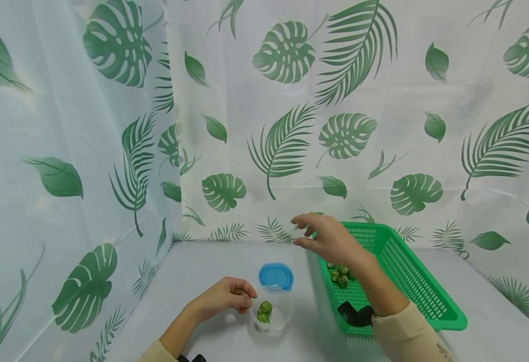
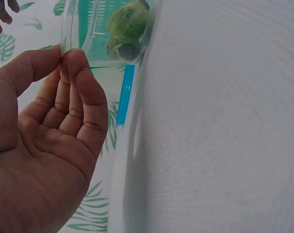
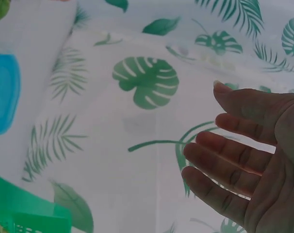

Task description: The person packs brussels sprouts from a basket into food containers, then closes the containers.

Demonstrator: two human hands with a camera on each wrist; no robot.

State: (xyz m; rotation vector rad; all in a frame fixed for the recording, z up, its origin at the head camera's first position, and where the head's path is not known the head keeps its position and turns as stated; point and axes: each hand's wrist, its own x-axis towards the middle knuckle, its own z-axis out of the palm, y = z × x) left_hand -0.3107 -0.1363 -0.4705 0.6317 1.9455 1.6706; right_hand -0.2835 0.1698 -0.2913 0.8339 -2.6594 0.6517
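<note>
Left hand steadies a container of sprouts; right hand hangs empty above the basket.

The left hand [image 1: 223, 297] pinches the rim of the small clear plastic container [image 1: 271, 315] on the white-covered bench [image 1: 210, 266]; two green sprouts [image 1: 264, 311] lie inside. The right hand [image 1: 330, 239] hovers over the green slotted plastic basket [image 1: 420, 286], fingers [image 3: 224, 167] spread and relaxed, grasping nothing. More sprouts [image 1: 339, 274] sit in the basket, partly hidden by the forearm. A round blue lid [image 1: 275, 276] lies just behind the container. Both wrist views are close and blurred.
</note>
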